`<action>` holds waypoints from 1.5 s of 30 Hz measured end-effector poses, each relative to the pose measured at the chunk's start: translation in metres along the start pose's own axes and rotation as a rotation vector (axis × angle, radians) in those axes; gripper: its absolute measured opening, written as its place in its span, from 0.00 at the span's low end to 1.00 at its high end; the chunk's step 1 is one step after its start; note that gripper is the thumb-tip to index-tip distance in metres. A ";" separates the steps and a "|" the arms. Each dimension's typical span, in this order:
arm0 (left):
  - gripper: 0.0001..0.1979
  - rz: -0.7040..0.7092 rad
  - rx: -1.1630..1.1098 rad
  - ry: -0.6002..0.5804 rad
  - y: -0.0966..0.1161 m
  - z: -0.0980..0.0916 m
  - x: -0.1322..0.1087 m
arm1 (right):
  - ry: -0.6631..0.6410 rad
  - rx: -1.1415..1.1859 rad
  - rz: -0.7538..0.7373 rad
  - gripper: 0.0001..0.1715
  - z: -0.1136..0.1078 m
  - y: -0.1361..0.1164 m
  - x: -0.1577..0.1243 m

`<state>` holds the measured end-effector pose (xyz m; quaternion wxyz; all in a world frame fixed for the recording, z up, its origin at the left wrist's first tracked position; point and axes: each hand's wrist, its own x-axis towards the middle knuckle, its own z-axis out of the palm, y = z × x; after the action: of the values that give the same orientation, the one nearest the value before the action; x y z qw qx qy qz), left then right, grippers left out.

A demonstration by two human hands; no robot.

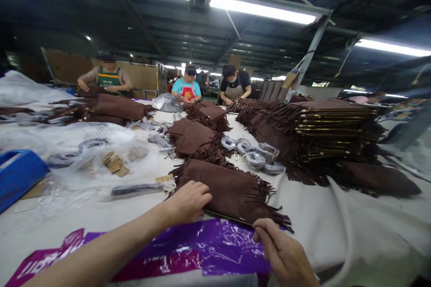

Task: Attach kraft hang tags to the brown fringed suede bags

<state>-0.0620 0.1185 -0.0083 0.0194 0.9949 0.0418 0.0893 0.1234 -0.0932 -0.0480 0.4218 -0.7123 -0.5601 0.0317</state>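
Note:
A dark brown fringed bag point(222, 188) lies flat in front of me, its zipped edge towards me and fringe spreading at its right side. My left hand point(190, 199) rests at the bag's near left corner with its fingers curled and closed on it. At the near right corner, my right hand point(283, 251) pinches the zipped edge between thumb and fingers. Under both hands spreads purple and magenta glossy plastic film point(232, 244). Just left of the bag are a wrapped dark strap point(136, 189) and a tan paper tag point(164, 179).
More brown fringed bags point(193, 136) run up the table, with a tall stack point(336, 125) at right. Wrapped strap coils point(255, 159) lie between. Clear plastic bags point(84, 157) and a blue bin point(20, 175) are at left. Several people, including one in a red apron point(188, 93), work opposite.

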 end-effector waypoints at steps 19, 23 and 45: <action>0.10 -0.492 -0.558 0.311 -0.057 0.018 0.033 | -0.196 0.232 -0.079 0.14 0.046 -0.039 0.065; 0.11 -0.608 -0.636 0.334 -0.067 0.038 0.037 | -0.232 0.318 0.035 0.14 0.071 -0.028 0.080; 0.08 -0.698 -1.028 0.403 -0.078 0.051 0.033 | -0.056 0.003 -0.151 0.13 0.085 -0.017 0.079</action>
<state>-0.0266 0.1969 -0.0561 0.5122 0.7507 0.3171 0.2711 0.0955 0.0200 -0.0579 0.4082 -0.6661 -0.6239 0.0203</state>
